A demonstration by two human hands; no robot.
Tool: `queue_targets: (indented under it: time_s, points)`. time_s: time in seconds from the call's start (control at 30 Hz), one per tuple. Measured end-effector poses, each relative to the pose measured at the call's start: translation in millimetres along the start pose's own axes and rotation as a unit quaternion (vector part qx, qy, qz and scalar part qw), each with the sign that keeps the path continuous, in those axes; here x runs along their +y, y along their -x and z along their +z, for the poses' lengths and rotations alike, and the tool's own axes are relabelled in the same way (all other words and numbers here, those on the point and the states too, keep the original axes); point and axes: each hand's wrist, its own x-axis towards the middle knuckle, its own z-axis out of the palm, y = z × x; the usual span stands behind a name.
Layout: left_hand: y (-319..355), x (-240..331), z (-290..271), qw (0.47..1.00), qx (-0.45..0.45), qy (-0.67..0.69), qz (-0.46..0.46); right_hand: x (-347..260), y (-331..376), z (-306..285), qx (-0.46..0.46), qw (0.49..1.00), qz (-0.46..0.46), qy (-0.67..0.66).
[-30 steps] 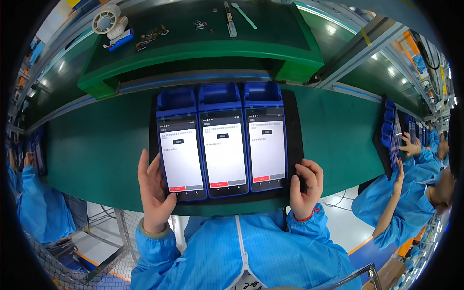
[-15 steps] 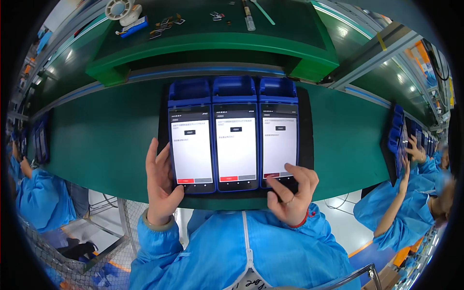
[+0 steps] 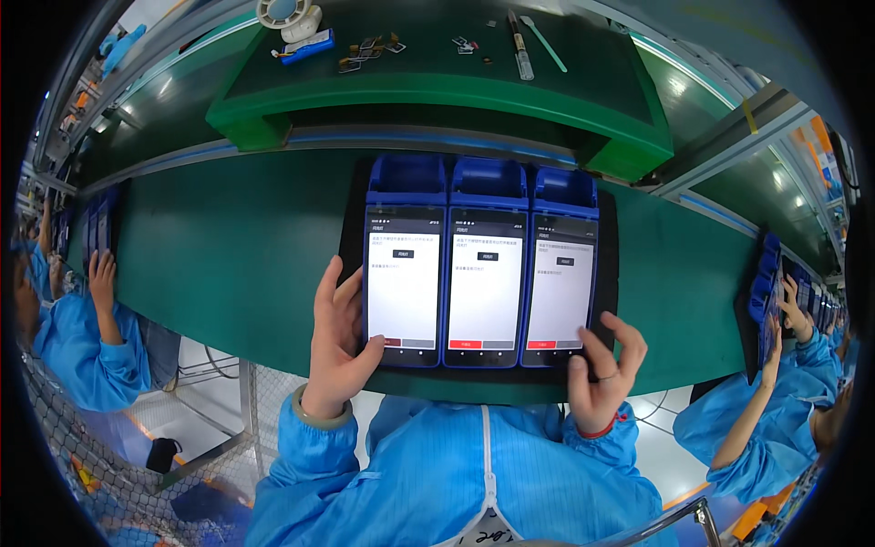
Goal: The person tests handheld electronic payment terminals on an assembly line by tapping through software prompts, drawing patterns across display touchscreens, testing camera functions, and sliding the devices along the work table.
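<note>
Three blue handheld payment terminals lie side by side: the left terminal [image 3: 403, 301], the middle terminal [image 3: 486, 301] and the right terminal [image 3: 559, 296]. All have lit, mostly white screens with a red and grey bar low down. My left hand [image 3: 335, 356] is beside the left terminal, fingers stretched along its edge. Its thumb tip rests on that screen's bottom bar, where the red looks dark. My right hand [image 3: 606, 378] is at the right terminal's lower right corner, fingers apart and lightly bent, holding nothing. Whether a fingertip touches the screen, I cannot tell.
A black mat [image 3: 605, 246] lies beneath the terminals on the green bench [image 3: 228, 255]. Beyond stands a raised green shelf [image 3: 437, 91] with a blue battery pack [image 3: 308, 46], small loose parts, a pen [image 3: 520, 50] and a green stick [image 3: 547, 44]. Co-workers in blue sit at both sides.
My view has shifted, so everything sits further right. My left thumb has come onto the left terminal's red button, which darkened. My right finger has left the right terminal's button, which is bright red again.
</note>
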Motion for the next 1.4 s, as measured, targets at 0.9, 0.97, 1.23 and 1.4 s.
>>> queue_targets:
  time_s: [0.9,0.97,1.23,1.4]
  points:
    - [0.2,0.9,-3.4,1.0,-0.004,-0.008,0.009,15.4,19.1,10.5,0.068,0.992,0.07,-0.086]
    - [-0.5,0.9,-3.7,1.0,-0.005,-0.008,0.006,14.2,17.4,9.2,0.062,0.996,0.0,-0.057]
    - [-1.1,2.4,-6.3,1.0,-0.012,0.006,-0.006,-1.0,12.4,13.2,0.021,0.993,-0.111,-0.035]
    - [0.6,1.6,-9.6,0.999,-0.034,0.003,-0.005,-9.7,9.8,15.6,-0.014,0.992,-0.128,-0.006]
